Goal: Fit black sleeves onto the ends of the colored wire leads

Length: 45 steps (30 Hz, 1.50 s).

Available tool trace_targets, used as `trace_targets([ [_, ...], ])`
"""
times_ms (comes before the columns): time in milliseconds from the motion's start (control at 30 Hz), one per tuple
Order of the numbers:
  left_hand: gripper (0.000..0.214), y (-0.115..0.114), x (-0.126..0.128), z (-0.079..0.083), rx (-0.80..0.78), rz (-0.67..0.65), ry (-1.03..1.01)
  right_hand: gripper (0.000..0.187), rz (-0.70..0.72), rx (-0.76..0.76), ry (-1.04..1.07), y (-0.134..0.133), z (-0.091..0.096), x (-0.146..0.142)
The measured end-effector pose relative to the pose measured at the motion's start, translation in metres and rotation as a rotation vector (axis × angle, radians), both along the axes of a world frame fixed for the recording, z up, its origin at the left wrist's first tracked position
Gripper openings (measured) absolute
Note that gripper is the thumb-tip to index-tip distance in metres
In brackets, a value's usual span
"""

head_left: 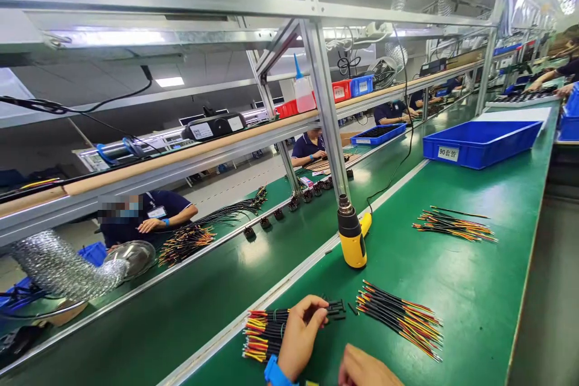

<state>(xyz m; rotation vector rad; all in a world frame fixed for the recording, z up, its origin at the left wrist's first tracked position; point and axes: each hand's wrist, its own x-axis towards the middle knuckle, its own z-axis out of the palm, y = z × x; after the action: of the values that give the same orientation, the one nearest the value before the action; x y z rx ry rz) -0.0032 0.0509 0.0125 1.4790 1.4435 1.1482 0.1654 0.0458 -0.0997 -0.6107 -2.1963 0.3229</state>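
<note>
Left hand gripping bundled red-yellow-black wires over green worktop; right hand cut off at frame edge, grip unclear.

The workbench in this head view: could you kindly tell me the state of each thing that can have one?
left hand: gripping a wire bundle
wire bundle: held, black connectors at its far end
right hand: partly out of view, holding nothing visible
loose wire bundle: lying fanned out on the green mat
heat gun: standing upright on its base, nozzle up
blue plastic bin: sitting on the mat, open-topped
</note>
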Motion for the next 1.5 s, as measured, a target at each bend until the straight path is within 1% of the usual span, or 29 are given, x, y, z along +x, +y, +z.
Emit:
trace_targets([
  [67, 0.032, -0.001, -0.006, 0.006, -0.01, -0.013, -0.123, 0.031, -0.071, -0.157, 0.15, 0.003, 0.023, 0.013],
  [100, 0.035, -0.002, -0.007, 0.008, -0.013, -0.023, -0.176, 0.027, -0.106, -0.219, 0.236, 0.003, 0.034, 0.018],
  [133, 0.038, -0.002, -0.008, 0.009, -0.018, -0.035, -0.222, 0.023, -0.132, -0.25, 0.314, 0.004, 0.044, 0.023],
  [200, 0.04, -0.002, -0.008, 0.011, -0.029, -0.062, -0.295, 0.018, -0.167, -0.234, 0.418, 0.004, 0.06, 0.028],
  [300, 0.042, -0.003, -0.005, 0.011, -0.041, -0.085, -0.354, 0.014, -0.192, -0.194, 0.469, 0.004, 0.071, 0.03],
  [400, 0.041, -0.005, -0.003, 0.012, -0.044, -0.091, -0.362, 0.014, -0.205, -0.184, 0.442, 0.004, 0.071, 0.03],
  [533, 0.04, -0.007, -0.003, 0.017, -0.036, -0.107, -0.309, 0.015, -0.253, -0.138, 0.358, 0.006, 0.068, 0.032],
  [700, 0.041, -0.008, -0.006, 0.02, -0.047, -0.107, -0.234, 0.013, -0.36, 0.054, 0.246, 0.009, 0.065, 0.038],
  [800, 0.045, -0.008, -0.005, 0.019, -0.062, -0.106, -0.216, 0.015, -0.389, 0.116, 0.22, 0.008, 0.065, 0.04],
  [867, 0.045, -0.008, -0.003, 0.019, -0.061, -0.102, -0.207, 0.015, -0.38, 0.122, 0.22, 0.007, 0.064, 0.041],
  [1033, 0.041, -0.011, 0.0, 0.025, -0.017, -0.05, -0.137, 0.019, -0.258, 0.145, 0.245, 0.008, 0.064, 0.041],
  [1167, 0.036, -0.015, 0.001, 0.031, -0.011, -0.054, -0.061, 0.024, -0.254, 0.156, 0.227, 0.008, 0.063, 0.043],
  [1267, 0.022, -0.018, 0.004, 0.032, 0.027, -0.082, 0.018, 0.026, -0.176, 0.104, 0.26, 0.006, 0.065, 0.043],
  [1333, 0.015, -0.02, 0.008, 0.03, 0.082, -0.108, 0.085, 0.019, -0.134, 0.021, 0.322, 0.004, 0.066, 0.041],
  [1400, 0.012, -0.022, 0.013, 0.026, 0.135, -0.151, 0.154, 0.013, -0.127, -0.053, 0.366, 0.003, 0.068, 0.038],
  [1500, 0.013, -0.025, 0.02, 0.017, 0.179, -0.206, 0.235, 0.019, -0.107, -0.154, 0.388, 0.001, 0.066, 0.033],
])
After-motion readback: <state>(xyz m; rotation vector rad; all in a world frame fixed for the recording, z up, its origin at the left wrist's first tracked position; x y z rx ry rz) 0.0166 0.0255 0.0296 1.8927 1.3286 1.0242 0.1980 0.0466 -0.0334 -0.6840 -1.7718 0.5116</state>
